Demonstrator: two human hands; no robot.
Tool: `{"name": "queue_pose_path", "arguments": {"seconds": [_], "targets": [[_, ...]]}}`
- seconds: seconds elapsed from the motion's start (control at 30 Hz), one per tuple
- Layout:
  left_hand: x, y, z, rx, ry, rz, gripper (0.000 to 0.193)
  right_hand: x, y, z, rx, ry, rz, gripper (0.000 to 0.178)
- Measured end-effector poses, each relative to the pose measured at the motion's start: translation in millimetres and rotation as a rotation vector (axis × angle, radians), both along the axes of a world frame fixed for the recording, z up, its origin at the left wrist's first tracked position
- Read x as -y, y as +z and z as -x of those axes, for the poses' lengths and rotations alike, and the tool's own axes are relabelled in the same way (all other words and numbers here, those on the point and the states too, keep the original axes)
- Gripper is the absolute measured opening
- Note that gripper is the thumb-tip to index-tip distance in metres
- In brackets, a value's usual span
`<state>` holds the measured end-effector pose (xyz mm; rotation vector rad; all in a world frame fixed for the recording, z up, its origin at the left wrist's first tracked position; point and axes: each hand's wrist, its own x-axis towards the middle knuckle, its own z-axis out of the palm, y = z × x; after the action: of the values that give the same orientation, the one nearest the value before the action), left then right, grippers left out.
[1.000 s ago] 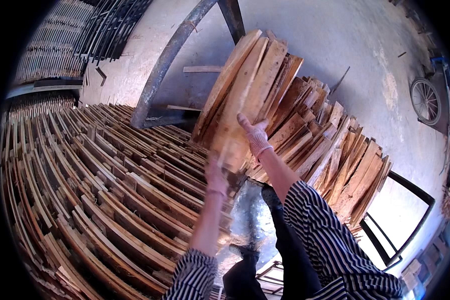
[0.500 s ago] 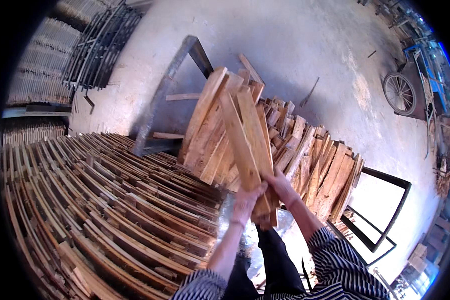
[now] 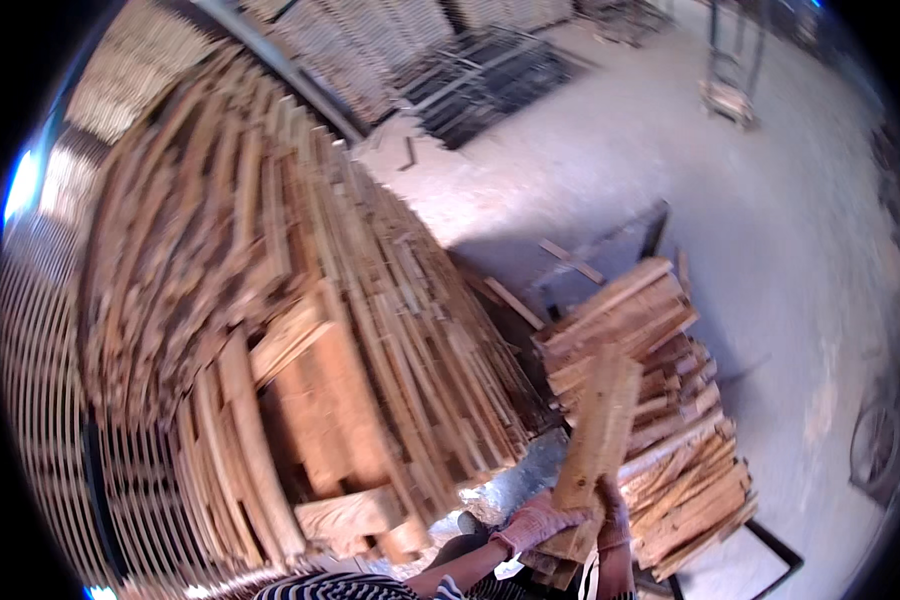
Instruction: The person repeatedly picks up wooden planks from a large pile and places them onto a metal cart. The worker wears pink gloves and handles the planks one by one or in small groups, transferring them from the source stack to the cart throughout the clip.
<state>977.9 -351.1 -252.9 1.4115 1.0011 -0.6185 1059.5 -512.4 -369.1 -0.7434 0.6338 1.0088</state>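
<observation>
Both my hands grip one flat wooden plank (image 3: 598, 430) that stands nearly upright in front of me. My left hand (image 3: 533, 522) clasps its lower end from the left. My right hand (image 3: 612, 510) holds the lower right edge. Just behind the plank is a loose heap of similar planks (image 3: 660, 400) on a dark metal cart. To my left rises a large stack of criss-crossed planks (image 3: 300, 330), blurred by motion.
A pale concrete floor (image 3: 770, 220) spreads to the right. Dark metal racks (image 3: 490, 70) lie on it far off, with more plank stacks behind. A wheel (image 3: 875, 450) stands at the right edge. The cart's black frame (image 3: 770, 560) juts out low right.
The view has swung left toward the big stack. The plank, earlier lifted off the heap with both hands, is now held lower and closer to my body.
</observation>
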Motion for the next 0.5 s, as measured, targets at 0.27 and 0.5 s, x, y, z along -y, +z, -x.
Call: {"name": "queue_pose_path", "arguments": {"seconds": [0.27,0.5], "targets": [[-6,162,93,0.501,0.140,-0.055,0.108,-41,168,15,0.437,0.078,-0.277,0.074],[-76,326,216,1.029,0.193,-0.771,0.125,-134,303,91,1.184,0.380,-0.186,0.048]]}}
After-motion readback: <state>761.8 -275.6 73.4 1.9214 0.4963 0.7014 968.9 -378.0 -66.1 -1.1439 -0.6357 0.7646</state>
